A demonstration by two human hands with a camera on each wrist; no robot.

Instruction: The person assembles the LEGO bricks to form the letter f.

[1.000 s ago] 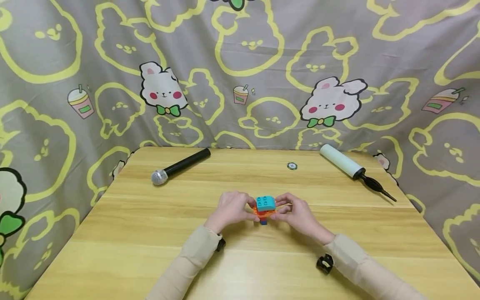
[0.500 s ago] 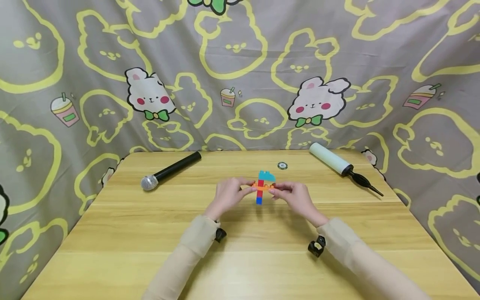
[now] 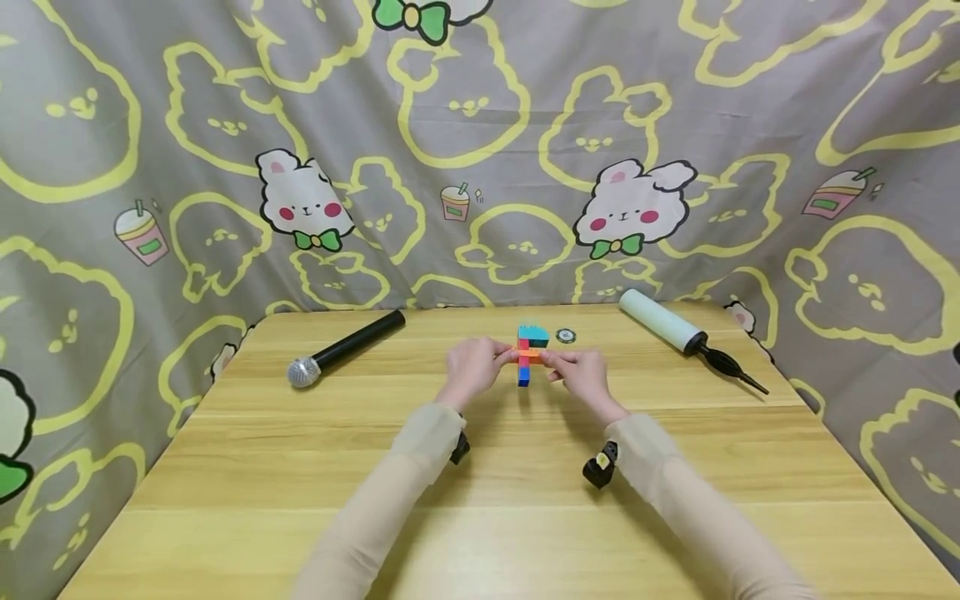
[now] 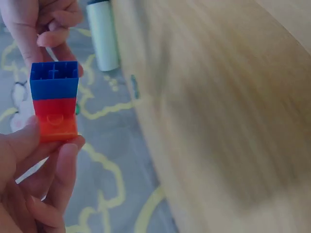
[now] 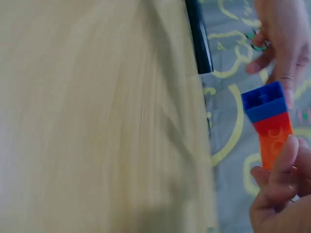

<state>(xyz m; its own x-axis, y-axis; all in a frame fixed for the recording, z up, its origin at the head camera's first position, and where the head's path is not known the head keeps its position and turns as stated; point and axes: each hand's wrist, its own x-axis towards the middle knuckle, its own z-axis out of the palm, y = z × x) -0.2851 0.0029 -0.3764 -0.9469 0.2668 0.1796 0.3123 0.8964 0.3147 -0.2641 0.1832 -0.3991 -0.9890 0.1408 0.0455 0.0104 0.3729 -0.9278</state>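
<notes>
A small figure of stacked toy building bricks is held over the far half of the table in the head view. It has a teal curved brick (image 3: 533, 337) on top, red below, an orange crosspiece (image 3: 531, 354) and a blue brick (image 3: 523, 378) at the bottom. My left hand (image 3: 474, 367) pinches the orange piece's left end, and my right hand (image 3: 588, 377) pinches its right end. Both wrist views show the blue brick's hollow underside (image 4: 54, 73) above the red brick (image 5: 272, 123); there the teal brick is hidden.
A black microphone (image 3: 348, 346) with a silver head lies at the left of the wooden table (image 3: 480, 517). Behind the bricks lies a round chip (image 3: 566, 336). A pale hand pump (image 3: 663, 323) with a black nozzle rests at the right. A patterned curtain (image 3: 525, 275) hangs behind.
Both hands have carried the bricks forward, away from the body, towards the far edge. The figure has tilted from showing its studded top to showing its side. The head view has shifted slightly.
</notes>
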